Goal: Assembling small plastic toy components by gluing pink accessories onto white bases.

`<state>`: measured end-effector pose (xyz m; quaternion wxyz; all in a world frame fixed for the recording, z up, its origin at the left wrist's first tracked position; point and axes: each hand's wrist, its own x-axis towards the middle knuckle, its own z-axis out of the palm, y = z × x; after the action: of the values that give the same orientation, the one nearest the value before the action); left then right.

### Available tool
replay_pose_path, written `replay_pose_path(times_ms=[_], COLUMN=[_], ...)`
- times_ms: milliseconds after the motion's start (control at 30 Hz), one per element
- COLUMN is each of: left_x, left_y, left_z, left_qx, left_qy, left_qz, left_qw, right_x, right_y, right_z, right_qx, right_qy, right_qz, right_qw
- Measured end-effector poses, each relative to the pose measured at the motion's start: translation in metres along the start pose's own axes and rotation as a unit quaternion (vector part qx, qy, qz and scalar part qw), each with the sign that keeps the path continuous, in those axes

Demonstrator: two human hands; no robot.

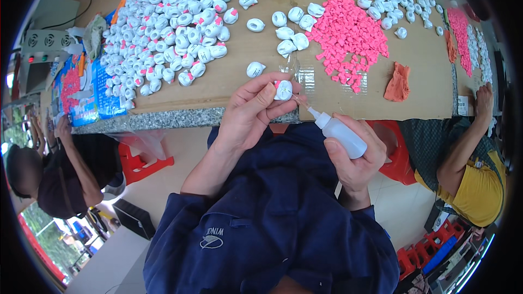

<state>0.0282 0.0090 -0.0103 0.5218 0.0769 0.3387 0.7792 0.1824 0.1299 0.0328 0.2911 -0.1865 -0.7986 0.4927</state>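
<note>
1. The table point(180, 121) runs in front of both hands, its speckled stone edge just past the wrists, with cardboard point(425, 106) laid over its top.
2. A big pile of white pieces point(174, 27), many with a touch of pink, spreads ahead and to the left of the left hand.
3. A heap of small pink bits point(348, 38) lies ahead of the right hand.
4. The right hand point(364, 166) is wrapped around a bottle; whether it is squeezing, I cannot tell.
5. The left hand point(249, 115) pinches one white piece between thumb and fingers, raised near the table edge.
6. The bottle point(343, 137), pale and soft-looking, is tilted in the right hand, pointing towards the left.
7. An orange rag point(397, 83) lies crumpled ahead and to the right of the right hand.
8. The held white piece point(283, 90), with some pink at its upper left, sits at the left fingertips. The step in hand looks like bringing the bottle to it.
9. The nozzle point(313, 112) narrows to a fine tip beside that piece; contact is unclear. The next move seems to call for a steady left pinch and a light, careful squeeze from the right.
</note>
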Motion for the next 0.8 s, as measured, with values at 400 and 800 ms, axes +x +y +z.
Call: replay_pose_path(times_ms=[400,800], left_x=[0.002,0.002], left_y=[-0.003,-0.003], left_z=[0.000,-0.011], left_qx=[0.019,-0.017], left_qy=[0.011,-0.035], left_qz=[0.024,0.004], left_qw=[0.999,0.999], right_x=[-0.001,-0.003], right_y=[0.000,0.009], right_z=[0.001,0.001], right_qx=[-0.004,0.074], right_qy=[0.003,0.067], right_qz=[0.021,0.019], right_qw=[1.000,0.995])
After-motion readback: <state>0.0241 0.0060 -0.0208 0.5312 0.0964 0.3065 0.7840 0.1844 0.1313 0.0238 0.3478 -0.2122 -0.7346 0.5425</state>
